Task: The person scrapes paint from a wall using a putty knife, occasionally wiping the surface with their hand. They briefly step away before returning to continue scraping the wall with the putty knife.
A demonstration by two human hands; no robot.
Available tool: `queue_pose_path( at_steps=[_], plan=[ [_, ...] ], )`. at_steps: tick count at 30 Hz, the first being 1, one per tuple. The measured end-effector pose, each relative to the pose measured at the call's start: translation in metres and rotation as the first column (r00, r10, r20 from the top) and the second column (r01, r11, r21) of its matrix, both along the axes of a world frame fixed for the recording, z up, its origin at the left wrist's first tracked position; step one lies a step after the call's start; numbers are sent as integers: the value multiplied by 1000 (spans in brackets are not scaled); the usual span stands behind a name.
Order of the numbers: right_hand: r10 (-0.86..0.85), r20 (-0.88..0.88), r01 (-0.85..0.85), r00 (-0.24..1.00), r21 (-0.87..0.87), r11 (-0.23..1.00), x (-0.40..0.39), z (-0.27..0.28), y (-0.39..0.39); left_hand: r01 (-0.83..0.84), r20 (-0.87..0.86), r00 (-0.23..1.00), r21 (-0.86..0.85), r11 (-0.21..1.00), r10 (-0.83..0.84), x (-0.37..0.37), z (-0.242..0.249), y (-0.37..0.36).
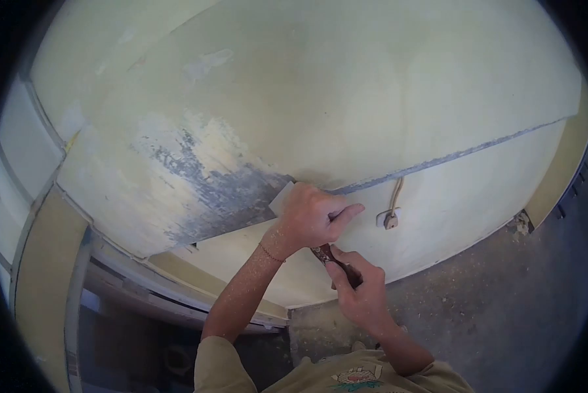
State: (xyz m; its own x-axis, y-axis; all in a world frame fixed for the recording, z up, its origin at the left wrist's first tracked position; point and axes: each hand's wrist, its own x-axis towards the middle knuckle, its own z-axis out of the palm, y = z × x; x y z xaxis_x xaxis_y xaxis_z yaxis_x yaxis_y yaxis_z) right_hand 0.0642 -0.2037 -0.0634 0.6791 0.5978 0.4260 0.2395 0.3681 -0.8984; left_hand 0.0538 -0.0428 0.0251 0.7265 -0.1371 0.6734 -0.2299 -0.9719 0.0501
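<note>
A scraper (342,267) with a reddish-brown handle lies in my right hand (363,295), whose fingers are wrapped around it. Higher up, my left hand (312,213) is closed over the front of the tool, its thumb pointing right and most fingers hidden. The pale, flat blade (281,200) shows just left of that hand, at the lower edge of the painted wall surface (346,98). Left of the blade spreads a rough grey patch (225,193) where the pale paint is gone. Dust specks cover my left forearm.
A cable runs down to a small wall socket (390,221) right of my hands. Paint flakes are scattered on the grey floor (451,308). A pale frame with a dark opening (143,327) stands at lower left. A grey edge (451,157) slants up to the right.
</note>
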Motion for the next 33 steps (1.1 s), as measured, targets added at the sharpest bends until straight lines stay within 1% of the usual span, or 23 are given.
queue_pose_path(
  at_steps=[2, 4, 5, 7, 8, 10, 11, 13, 14, 15, 16, 17, 19, 21, 23, 24, 25, 27, 28, 29, 31, 32, 33],
  plan=[
    [30, -27, -33, 999, -112, 993, 2, -2, -5, 8, -4, 1000, -37, 999, -8, 4, -7, -5],
    [28, -9, -29, 1000, -111, 993, 6, -1, -8, -37, -72, 997, -60, 997, 33, 2, -3, -6],
    [41, 10, -39, 999, -105, 994, 8, 0, -9, -34, -74, 997, -64, 997, 29, 3, -6, -7],
    [10, 13, -9, 1000, -77, 997, 9, -2, -10, 12, -30, 999, -49, 999, -14, 7, -10, -4],
    [-12, 17, 13, 1000, -52, 999, 8, -1, -8, 7, -31, 999, -43, 999, -8, 9, -7, -2],
    [-12, 40, 15, 999, -59, 998, 0, 11, 1, 42, 45, 998, 18, 999, -43, 9, 2, 0],
    [-23, 66, 28, 998, -72, 997, -1, 15, 6, 41, 47, 998, 25, 999, -42, 6, 13, 4],
    [-14, 35, 16, 999, -47, 999, 2, 15, 11, 33, -69, 997, 1, 999, -33, -3, 27, 5],
    [0, -1, 0, 1000, -24, 1000, -1, 12, 9, 19, -90, 996, -13, 1000, -20, -2, 21, 2],
    [9, -24, -10, 1000, -33, 999, 0, 8, 1, 7, -65, 998, 12, 1000, -6, 2, 14, -2],
    [19, -15, -20, 1000, -74, 997, 5, 5, -7, 4, -29, 1000, 49, 999, -3, 6, 10, -3],
    [21, 2, -20, 1000, -110, 994, 9, 5, -11, 13, -33, 999, 57, 998, -11, 10, 3, -3],
    [-12, 20, 14, 1000, -104, 995, 11, -3, -10, 18, -56, 998, -14, 1000, -18, 14, -15, -5],
    [-40, 42, 44, 998, -100, 994, 12, -7, -9, 12, -64, 998, -22, 1000, -14, 13, -12, -8],
    [-24, 18, 26, 1000, -81, 996, 10, -8, -8, -19, -75, 997, -40, 999, 15, 12, -13, -8],
    [-20, 18, 21, 1000, -80, 997, 9, -9, -7, 9, -58, 998, -32, 999, -11, 14, -14, -8],
    [-31, 9, 31, 999, -78, 996, 9, -10, -7, 37, -40, 998, -20, 999, -38, 14, -12, -6],
    [-42, 2, 42, 999, -74, 996, 4, 2, 6, 2, -31, 1000, 27, 1000, -2, 2, 9, 8],
    [-6, 33, 6, 999, -11, 1000, 0, 20, 20, -24, -23, 999, 63, 998, 25, -1, 20, 11],
    [34, 58, -37, 998, 44, 998, -4, 29, 26, -23, -31, 999, 52, 998, 24, -4, 29, 11],
    [68, 19, -68, 998, 27, 997, -5, 32, 26, -103, -35, 994, 32, 994, 105, -15, 50, 13],
    [88, -8, -88, 996, 7, 996, -5, 32, 23, -116, -27, 993, 31, 993, 117, -17, 45, 12],
    [90, -5, -90, 996, 7, 996, -7, 27, 15, -57, -16, 998, 21, 998, 57, -14, 32, 11]
  ],
)
